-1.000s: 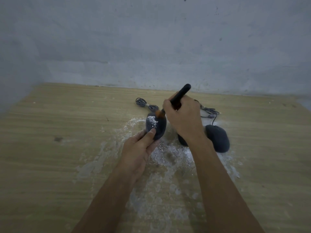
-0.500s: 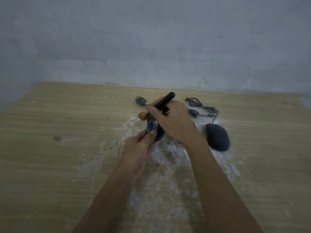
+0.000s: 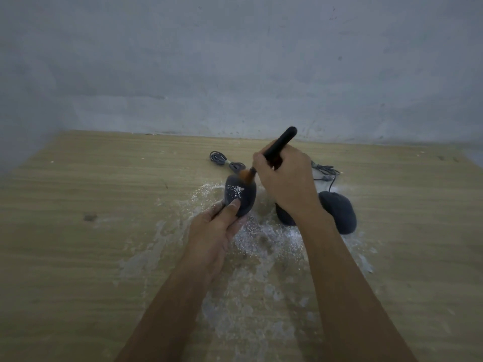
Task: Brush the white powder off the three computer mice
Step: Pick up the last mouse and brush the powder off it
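Wooden tabletop (image 3: 78, 257) across lower frame, streaked at centre with spilled white powder (image 3: 261, 244). Just above it, left hand (image 3: 211, 231) gripping first mouse (image 3: 240, 194): thumb (image 3: 232, 207) pressed on its near end, other fingers curled underneath. Right of centre, second mouse (image 3: 283, 218) half hidden under the right wrist; third mouse (image 3: 339, 212) beside it on the table; too dim to judge any powder on either. First mouse apparently raised off the surface, long axis running near to far, white patch on its upper shell. Right hand (image 3: 285, 184) wrapped round the black handle of brush (image 3: 247, 176), bristles touching the far end, beyond the patch. Next stroke probably down-frame along that axis, toward the thumb. Coiled cables (image 3: 222, 160) behind. Grey wall (image 3: 235, 61) filling upper frame.
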Available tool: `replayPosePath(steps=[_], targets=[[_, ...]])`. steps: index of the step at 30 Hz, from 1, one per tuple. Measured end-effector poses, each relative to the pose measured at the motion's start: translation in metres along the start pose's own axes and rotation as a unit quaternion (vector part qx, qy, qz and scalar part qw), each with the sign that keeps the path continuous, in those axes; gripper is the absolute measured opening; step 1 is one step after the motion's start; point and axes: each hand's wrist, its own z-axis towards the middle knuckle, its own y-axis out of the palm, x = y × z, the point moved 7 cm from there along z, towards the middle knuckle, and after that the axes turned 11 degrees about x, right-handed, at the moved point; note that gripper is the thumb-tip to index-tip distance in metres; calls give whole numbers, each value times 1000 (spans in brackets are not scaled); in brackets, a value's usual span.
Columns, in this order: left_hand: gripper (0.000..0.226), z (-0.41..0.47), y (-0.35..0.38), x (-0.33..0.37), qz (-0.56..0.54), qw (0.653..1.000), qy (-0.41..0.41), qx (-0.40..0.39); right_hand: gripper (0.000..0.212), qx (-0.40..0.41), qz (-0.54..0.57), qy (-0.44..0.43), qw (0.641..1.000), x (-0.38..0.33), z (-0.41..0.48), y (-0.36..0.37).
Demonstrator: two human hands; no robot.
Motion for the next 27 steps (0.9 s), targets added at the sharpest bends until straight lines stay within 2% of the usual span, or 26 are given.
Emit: replayPosePath(steps=[5, 10, 14, 15, 19, 20, 22, 24, 25, 27], targets=[[28, -2, 0, -2, 1, 1000, -8, -2, 18, -110, 7, -7, 994, -5, -9, 16], [25, -1, 1, 0, 4, 1000, -2, -7, 24, -20, 3, -5, 1000, 0, -1, 2], [21, -3, 3, -2, 15, 1000, -7, -20, 18, -155, 17, -21, 988, -11, -15, 23], [21, -4, 3, -2, 18, 1000, -6, -22, 17, -157, 26, -20, 987, -12, -17, 26], [25, 0, 1, -1, 17, 1000, -4, -15, 13, -45, 22, -24, 998, -12, -6, 8], [26, 0, 0, -1, 17, 1000, -3, -12, 12, -46, 5, -29, 999, -13, -6, 6], [27, 0, 1, -2, 19, 1000, -6, -13, 12, -116, -4, -39, 992, -17, -15, 13], [25, -3, 4, -4, 13, 1000, -12, -25, 8, -172, 36, -24, 984, -17, -27, 23], [24, -4, 5, -3, 14, 999, -14, -32, 7, -157, 58, -13, 986, -15, -29, 22], [26, -2, 4, -4, 18, 999, -19, -30, 6, -63, 61, 12, 996, -4, -25, 12]])
